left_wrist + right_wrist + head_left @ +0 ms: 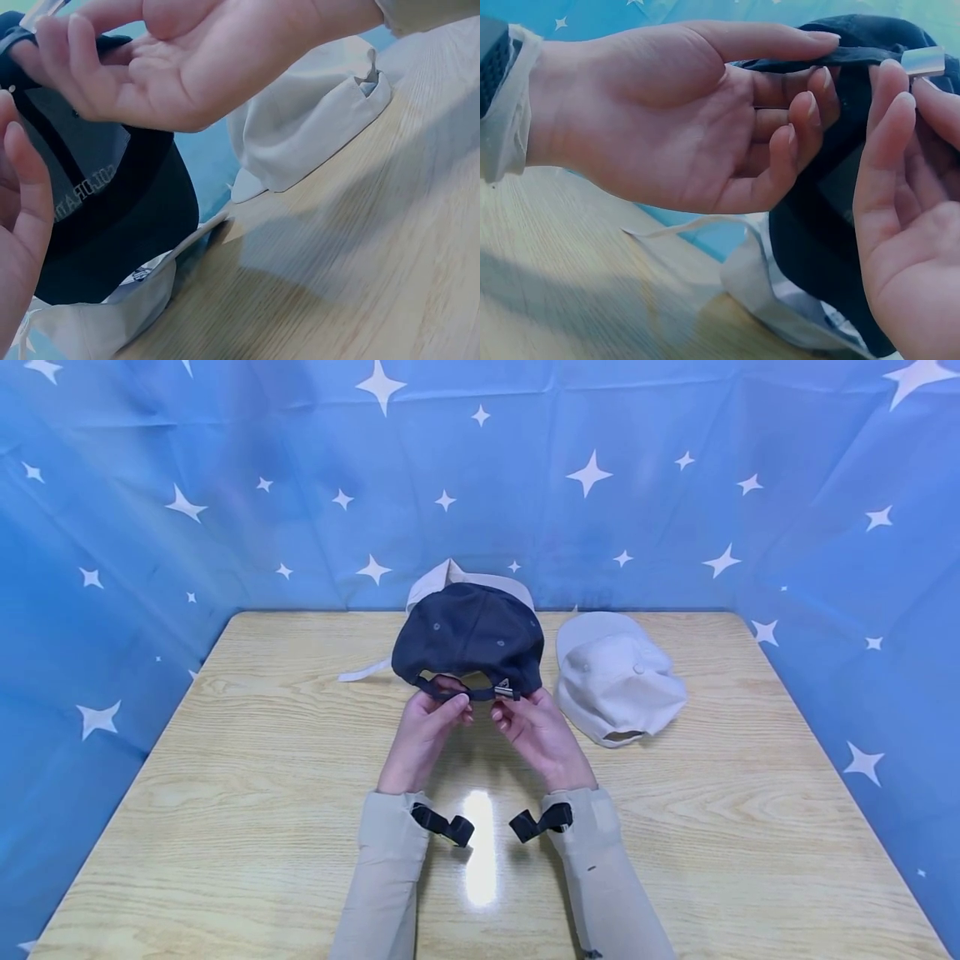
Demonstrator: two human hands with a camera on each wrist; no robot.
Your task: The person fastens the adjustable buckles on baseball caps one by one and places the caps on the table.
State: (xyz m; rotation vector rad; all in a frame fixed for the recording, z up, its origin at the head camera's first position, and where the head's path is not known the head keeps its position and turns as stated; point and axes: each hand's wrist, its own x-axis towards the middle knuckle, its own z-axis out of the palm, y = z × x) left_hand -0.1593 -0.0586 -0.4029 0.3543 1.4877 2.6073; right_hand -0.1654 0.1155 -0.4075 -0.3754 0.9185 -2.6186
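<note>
A dark navy cap (468,627) is held up with its back opening and adjustable strap (442,693) toward me. My left hand (426,731) pinches the strap between thumb and fingers, left of the gap. At the strap's right end, my right hand (542,737) holds the metal buckle (924,61) with thumb and fingers. In the left wrist view, light lettering (84,193) shows inside the cap. Behind the navy cap, a pale cap (429,585) is partly hidden. Its pale strap (364,673) sticks out to the left.
Another pale cap (617,677) lies on the table to the right, near my right hand. The wooden table (247,793) meets a blue star-patterned cloth (480,468) at the back and sides. Black straps (442,824) sit around both sleeves.
</note>
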